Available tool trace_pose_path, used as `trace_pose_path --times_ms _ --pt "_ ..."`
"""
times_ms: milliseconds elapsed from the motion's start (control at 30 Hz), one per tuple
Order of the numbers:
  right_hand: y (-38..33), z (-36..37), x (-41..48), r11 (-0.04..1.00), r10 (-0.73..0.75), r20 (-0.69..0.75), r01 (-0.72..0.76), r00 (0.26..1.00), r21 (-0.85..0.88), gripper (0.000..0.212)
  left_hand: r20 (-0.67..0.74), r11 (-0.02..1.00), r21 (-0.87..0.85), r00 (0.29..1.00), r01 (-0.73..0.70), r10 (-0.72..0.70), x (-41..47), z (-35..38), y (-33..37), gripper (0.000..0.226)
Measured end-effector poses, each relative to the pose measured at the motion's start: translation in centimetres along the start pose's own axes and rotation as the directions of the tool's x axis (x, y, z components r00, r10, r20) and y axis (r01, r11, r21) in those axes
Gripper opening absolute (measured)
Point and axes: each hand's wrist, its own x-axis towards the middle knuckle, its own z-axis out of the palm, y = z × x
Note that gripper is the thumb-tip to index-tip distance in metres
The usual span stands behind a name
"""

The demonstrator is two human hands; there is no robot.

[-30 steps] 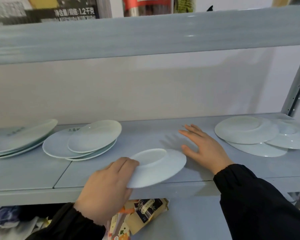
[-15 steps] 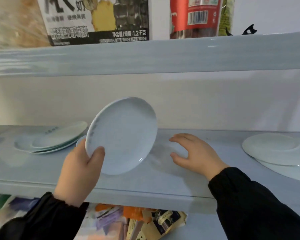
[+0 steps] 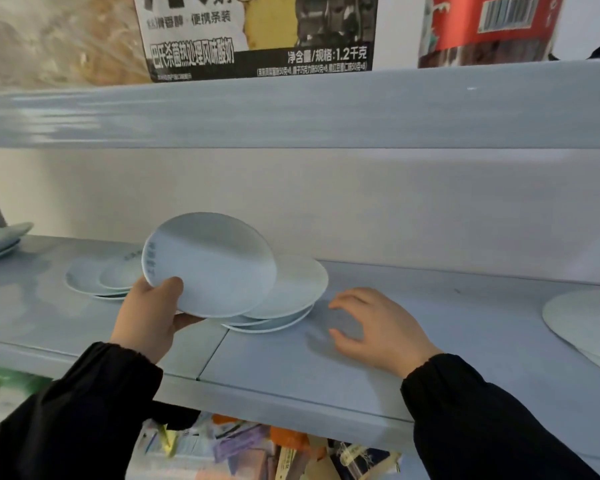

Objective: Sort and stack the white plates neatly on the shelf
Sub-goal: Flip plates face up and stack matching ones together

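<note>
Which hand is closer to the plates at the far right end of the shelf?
Right. The right hand is over the shelf, left of those plates, with bare shelf between. The left hand is farther left, gripping a plate above the middle pile.

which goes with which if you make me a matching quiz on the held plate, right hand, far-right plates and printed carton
1 held plate
2 right hand
3 far-right plates
4 printed carton

a on the upper shelf
b tilted, gripped by the left hand
c lying flat, cut by the right edge
d open, holding nothing

Pairs: 1-b, 2-d, 3-c, 4-a
</note>
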Motion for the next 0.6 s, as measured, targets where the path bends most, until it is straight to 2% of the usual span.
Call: trace_pose_path --times_ms 100,167,267,400,467,533,600 --pt "0.5 0.3 0.0 1.000 0.010 0.024 -0.010 1.000 -0.028 0.047 0.010 0.997 -0.052 0.998 0.059 -0.059 1.6 0.2 -1.1 0.041" --pt "0.5 0.5 0.1 1.000 0.000 0.038 0.000 0.999 -0.023 0.032 0.025 0.992 -0.081 0.995 0.101 -0.099 2.4 0.3 -1.8 0.040" --pt "0.6 0.5 0.1 1.000 0.001 0.055 0.001 0.998 -0.026 0.017 0.047 0.992 -0.047 0.992 0.121 -0.119 3.0 0.5 -2.3 0.036" --pt "0.5 0.5 0.1 1.000 -0.002 0.063 0.003 0.998 -0.017 0.015 0.074 0.991 0.102 0.993 0.085 -0.093 3.6 0.5 -2.3 0.030" --pt "0.4 0.5 0.1 1.000 -0.007 0.065 0.008 0.998 -0.017 0.016 0.025 0.976 0.211 0.998 0.048 -0.054 4.2 0.4 -2.5 0.029" --pt "0.4 0.4 0.0 1.000 -0.007 0.068 0.008 0.998 -0.018 0.018 -0.031 0.911 0.412 0.999 -0.025 0.042 4.9 0.0 -2.4 0.031" --pt "0.4 0.4 0.0 1.000 -0.008 0.063 0.008 0.998 -0.015 0.019 -0.064 0.833 0.551 0.992 -0.054 0.107 5.1 -0.3 -2.4 0.048"
